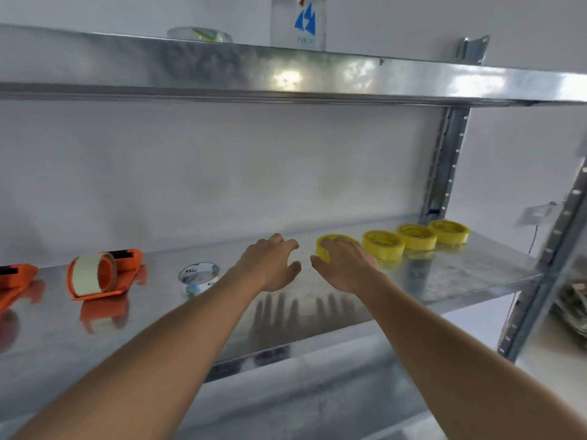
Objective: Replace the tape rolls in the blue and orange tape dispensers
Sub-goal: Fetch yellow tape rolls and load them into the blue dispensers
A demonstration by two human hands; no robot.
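Right hand (344, 265) grips the nearest yellow roll (330, 246) on the shelf (444, 274); left hand (270, 263) hovers open beside it.

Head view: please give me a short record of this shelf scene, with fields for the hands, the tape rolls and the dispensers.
left hand: open, above the shelf, holds nothing
right hand: grip closing on the nearest yellow roll, which is on the shelf
other yellow rolls: three, in a row to the right
clear roll: left of the hands
orange dispensers: one with a roll, one at the left edge
blue dispenser: not in view
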